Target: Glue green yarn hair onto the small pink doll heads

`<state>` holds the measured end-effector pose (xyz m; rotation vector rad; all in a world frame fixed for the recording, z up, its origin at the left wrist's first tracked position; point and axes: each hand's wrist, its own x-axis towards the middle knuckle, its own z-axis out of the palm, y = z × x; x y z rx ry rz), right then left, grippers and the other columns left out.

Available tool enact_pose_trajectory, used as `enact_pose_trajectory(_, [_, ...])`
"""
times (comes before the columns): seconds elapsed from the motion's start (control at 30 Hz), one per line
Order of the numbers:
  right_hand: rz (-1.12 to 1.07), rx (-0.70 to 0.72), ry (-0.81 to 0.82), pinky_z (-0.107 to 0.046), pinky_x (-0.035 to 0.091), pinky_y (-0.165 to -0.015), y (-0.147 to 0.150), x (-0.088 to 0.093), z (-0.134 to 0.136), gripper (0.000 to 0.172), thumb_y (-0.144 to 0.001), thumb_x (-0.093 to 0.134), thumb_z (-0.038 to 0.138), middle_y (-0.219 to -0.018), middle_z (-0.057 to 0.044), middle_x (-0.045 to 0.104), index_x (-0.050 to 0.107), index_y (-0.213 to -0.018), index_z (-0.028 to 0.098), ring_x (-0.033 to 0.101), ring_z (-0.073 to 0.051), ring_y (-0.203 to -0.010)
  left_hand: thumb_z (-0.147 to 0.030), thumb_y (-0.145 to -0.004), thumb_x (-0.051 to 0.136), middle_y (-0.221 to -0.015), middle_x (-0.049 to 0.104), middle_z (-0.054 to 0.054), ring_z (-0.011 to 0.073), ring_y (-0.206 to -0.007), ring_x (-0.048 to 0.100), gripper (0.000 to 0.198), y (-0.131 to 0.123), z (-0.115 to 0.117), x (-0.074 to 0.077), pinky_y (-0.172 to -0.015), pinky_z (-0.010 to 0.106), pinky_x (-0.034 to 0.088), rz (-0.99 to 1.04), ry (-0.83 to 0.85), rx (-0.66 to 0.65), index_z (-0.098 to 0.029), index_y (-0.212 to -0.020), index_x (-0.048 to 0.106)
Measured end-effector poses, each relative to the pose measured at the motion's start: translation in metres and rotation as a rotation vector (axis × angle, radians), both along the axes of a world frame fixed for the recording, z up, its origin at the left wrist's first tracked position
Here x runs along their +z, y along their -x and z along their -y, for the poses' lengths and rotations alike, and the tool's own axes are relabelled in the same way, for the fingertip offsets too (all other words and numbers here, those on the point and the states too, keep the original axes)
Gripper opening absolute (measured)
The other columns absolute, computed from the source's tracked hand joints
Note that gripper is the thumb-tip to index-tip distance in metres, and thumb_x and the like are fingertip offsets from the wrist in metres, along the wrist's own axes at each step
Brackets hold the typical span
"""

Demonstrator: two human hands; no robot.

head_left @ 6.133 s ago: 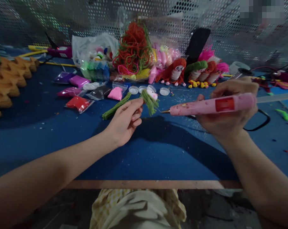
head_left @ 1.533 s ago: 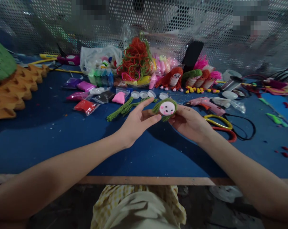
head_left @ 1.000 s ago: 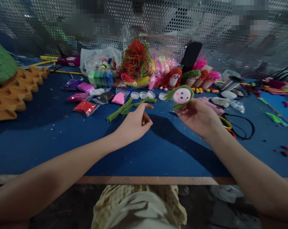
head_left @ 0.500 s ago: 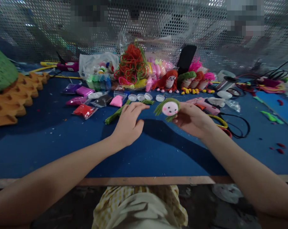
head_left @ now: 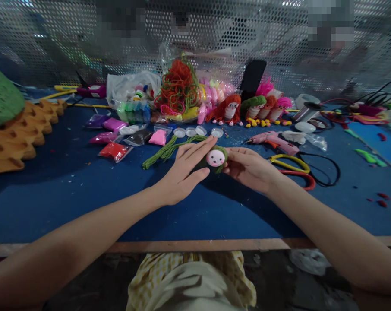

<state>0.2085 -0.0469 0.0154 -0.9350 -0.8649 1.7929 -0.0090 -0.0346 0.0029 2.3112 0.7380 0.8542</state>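
My right hand [head_left: 252,167] grips a small doll head [head_left: 216,158] from its right side; a pale pink painted face shows, framed by green yarn hair. On the head's left, my left hand [head_left: 190,169] has its fingers stretched out with the thumb apart, its fingertips at the upper edge of the yarn hair. Whether the left fingers press on the hair is hard to see. Behind the left hand lies a bundle of green yarn strands [head_left: 163,153] on the blue table [head_left: 169,220]. A row of small clear round lids [head_left: 190,132] sits just beyond.
To the right are a pink glue gun [head_left: 276,141] and scissors [head_left: 289,160] with yellow and red handles. Several finished dolls [head_left: 231,108], tangled yarn [head_left: 179,86] and clay packets [head_left: 114,150] line the back. An orange egg tray [head_left: 23,129] stands at left.
My right hand has moved left with the doll head, and the face has turned more upright. My left hand has come right to meet it, uncovering more of the yarn bundle.
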Motion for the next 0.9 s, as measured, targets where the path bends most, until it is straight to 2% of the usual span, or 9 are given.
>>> enact_pose_trajectory(0.23, [-0.044, -0.141, -0.001, -0.015, 0.05, -0.055, -0.0028, 0.0017, -0.0027, 0.01, -0.072, 0.081, 0.019, -0.064, 0.003, 0.059, 0.072, -0.075, 0.016, 0.052, -0.005, -0.056, -0.046, -0.102, 0.042, -0.167, 0.036, 0.003, 0.0281, -0.14, 0.037, 0.063, -0.001, 0.0023, 0.003, -0.117, 0.047, 0.032, 0.014, 0.039, 0.015, -0.031, -0.162, 0.027])
enact_pose_trajectory(0.43, [-0.01, -0.212, -0.003, -0.016, 0.05, -0.055, -0.0031, 0.0021, -0.004, 0.003, -0.077, 0.075, 0.017, -0.067, 0.002, 0.061, 0.072, -0.078, 0.018, 0.051, -0.006, -0.056, -0.047, -0.102, 0.042, -0.167, 0.034, 0.008, 0.0291, -0.141, 0.035, 0.067, -0.0008, 0.0029, 0.0031, -0.121, 0.051, 0.026, -0.037, -0.017, 0.008, -0.027, -0.163, 0.023])
enact_pose_trajectory(0.6, [-0.001, -0.202, -0.01, -0.016, 0.051, -0.056, -0.0043, 0.0021, -0.004, 0.005, -0.077, 0.076, 0.019, -0.066, 0.002, 0.059, 0.071, -0.077, 0.016, 0.051, -0.006, -0.057, -0.048, -0.101, 0.045, -0.171, 0.024, 0.005, 0.0313, -0.142, 0.036, 0.074, 0.0013, 0.0034, 0.0016, -0.117, 0.051, 0.033, 0.115, -0.043, -0.009, -0.037, -0.164, 0.009])
enact_pose_trajectory(0.73, [-0.011, -0.22, 0.002, -0.015, 0.052, -0.054, -0.0035, 0.0032, -0.0036, 0.004, -0.078, 0.075, 0.018, -0.067, 0.002, 0.06, 0.072, -0.079, 0.017, 0.053, -0.006, -0.057, -0.045, -0.101, 0.046, -0.169, 0.031, 0.004, 0.0316, -0.149, 0.032, 0.076, 0.0011, 0.0055, 0.0041, -0.121, 0.052, 0.026, 0.15, -0.036, -0.1, -0.039, -0.164, 0.003])
enact_pose_trajectory(0.83, [-0.055, -0.258, 0.008, -0.014, 0.052, -0.053, -0.0017, 0.0032, -0.0041, 0.003, -0.079, 0.073, 0.016, -0.066, 0.002, 0.059, 0.071, -0.078, 0.017, 0.053, -0.006, -0.057, -0.046, -0.101, 0.047, -0.169, 0.03, 0.005, 0.032, -0.153, 0.029, 0.076, 0.0007, 0.0057, 0.0051, -0.123, 0.054, 0.022, 0.141, 0.002, -0.113, -0.037, -0.164, 0.006])
enact_pose_trajectory(0.9, [-0.067, -0.286, -0.006, -0.013, 0.052, -0.053, -0.0019, 0.0026, -0.0054, 0.004, -0.08, 0.072, 0.016, -0.067, 0.002, 0.059, 0.069, -0.078, 0.018, 0.053, -0.006, -0.058, -0.045, -0.101, 0.047, -0.167, 0.033, 0.007, 0.0321, -0.152, 0.032, 0.073, 0.0009, 0.005, 0.0048, -0.123, 0.055, 0.021, 0.148, 0.02, -0.097, -0.037, -0.164, 0.01])
